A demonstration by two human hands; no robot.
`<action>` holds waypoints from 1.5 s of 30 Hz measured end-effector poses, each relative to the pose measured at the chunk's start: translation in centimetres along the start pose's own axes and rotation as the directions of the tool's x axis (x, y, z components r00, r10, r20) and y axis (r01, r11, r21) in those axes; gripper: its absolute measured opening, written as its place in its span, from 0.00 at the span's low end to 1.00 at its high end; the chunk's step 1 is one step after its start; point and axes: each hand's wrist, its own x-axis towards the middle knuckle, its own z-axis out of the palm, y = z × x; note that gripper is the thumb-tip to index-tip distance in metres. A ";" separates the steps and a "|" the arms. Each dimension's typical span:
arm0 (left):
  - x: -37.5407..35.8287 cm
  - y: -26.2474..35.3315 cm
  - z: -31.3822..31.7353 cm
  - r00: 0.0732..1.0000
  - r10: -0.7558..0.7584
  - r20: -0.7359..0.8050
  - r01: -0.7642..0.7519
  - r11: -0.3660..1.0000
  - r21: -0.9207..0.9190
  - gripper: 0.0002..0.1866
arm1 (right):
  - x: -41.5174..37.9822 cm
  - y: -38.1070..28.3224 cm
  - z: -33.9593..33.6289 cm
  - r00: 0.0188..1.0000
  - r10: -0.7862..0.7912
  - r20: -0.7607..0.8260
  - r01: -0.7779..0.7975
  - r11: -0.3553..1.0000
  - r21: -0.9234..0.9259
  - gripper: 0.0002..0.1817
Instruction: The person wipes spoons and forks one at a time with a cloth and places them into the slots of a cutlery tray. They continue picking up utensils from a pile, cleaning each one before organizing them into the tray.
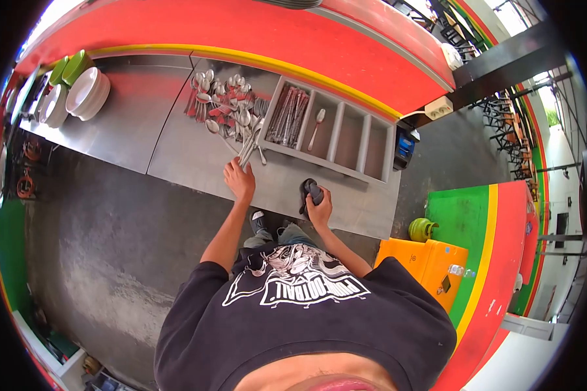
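Note:
My left hand [239,180] is at the near side of a cutlery pile, fingers closed around the handles of several spoons [246,148]. Loose spoons and other cutlery, some with red parts, form the pile [218,98] on the steel counter. My right hand [319,210] grips a dark grey and black item [311,192] just over the counter's front part; what kind it is I cannot make out. Beyond my hands lies a grey cutlery tray [332,164]. Red-wrapped cutlery [288,117] fills its left compartment, and a single spoon [317,129] rests in the second one.
White bowls [88,94] and green bowls [77,67] stand at the counter's left end. A red ledge [254,39] runs along the back. A black and blue device [406,148] sits right of the tray. An orange box [417,264] and green gas cylinder [422,229] are at right.

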 end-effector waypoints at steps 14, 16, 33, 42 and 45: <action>2.4 -2.9 -0.8 0.930 0.016 0.366 0.032 0.992 -0.124 0.19 | 0.5 -0.3 0.5 0.998 0.010 -0.055 -0.006 0.998 0.058 0.20; 2.2 -2.4 -0.9 0.895 -0.106 0.434 0.243 0.931 -0.273 0.21 | 0.5 -1.0 0.7 0.998 0.054 -0.009 -0.052 0.984 0.172 0.20; -7.3 4.6 -8.0 0.722 0.226 0.654 0.300 0.749 -0.590 0.09 | 4.9 -13.4 1.1 0.882 -0.395 0.257 0.275 0.875 0.399 0.25; -6.2 7.7 -9.9 0.565 0.338 0.753 0.323 0.748 -0.579 0.12 | 10.7 -11.8 -0.5 0.937 -0.337 -0.094 0.350 0.907 0.235 0.26; -5.9 8.7 -9.7 0.555 0.326 0.766 0.372 0.726 -0.579 0.13 | 12.6 -10.8 -2.0 0.889 -0.298 -0.346 0.368 0.917 0.155 0.18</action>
